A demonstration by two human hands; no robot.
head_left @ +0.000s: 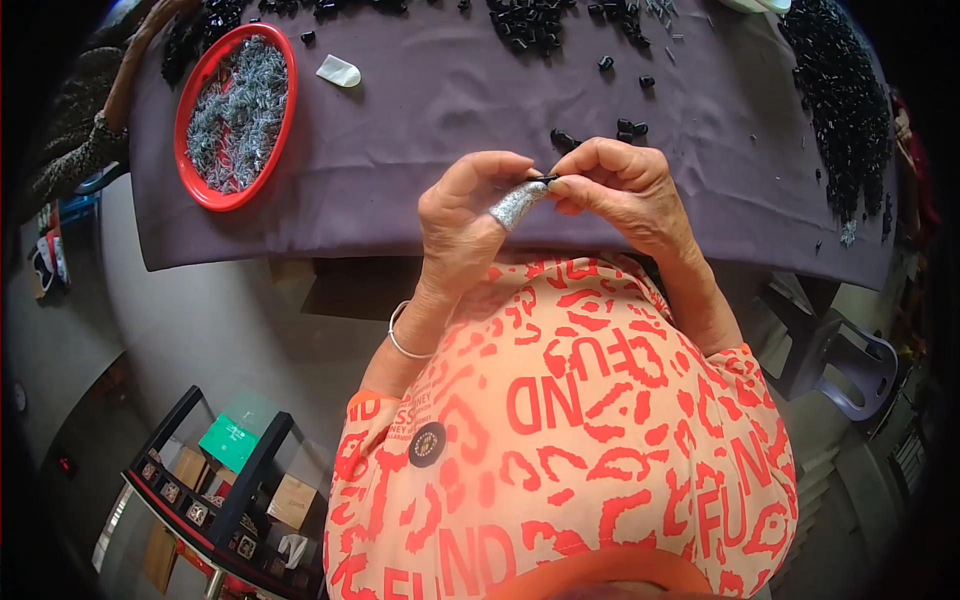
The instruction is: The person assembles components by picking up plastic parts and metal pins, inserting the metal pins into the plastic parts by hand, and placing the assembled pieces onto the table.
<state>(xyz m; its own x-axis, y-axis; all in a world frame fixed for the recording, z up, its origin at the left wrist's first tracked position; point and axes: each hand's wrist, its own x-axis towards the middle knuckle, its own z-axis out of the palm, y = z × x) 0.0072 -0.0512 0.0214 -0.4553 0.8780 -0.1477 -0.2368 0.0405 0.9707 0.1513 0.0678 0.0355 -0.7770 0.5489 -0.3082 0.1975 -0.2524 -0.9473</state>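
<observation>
Holding small black piece [541, 179] in a narrow pinch of left hand [466, 203] and right hand [630, 188], at 1 o'clock from the middle of view; could slip out, because of so tiny a grip and perhaps a slippery silver finger wrap [517, 208] on the left. Could then drop among loose black pieces [563, 139] at 1 o'clock from there; would be hard to pick out again.

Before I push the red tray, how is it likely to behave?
The red tray is probably stiff, given its smooth, evenly curved rim. Its broad outline makes tipping seem unlikely. The loose grey pieces inside could shift or spill if jolted.
</observation>
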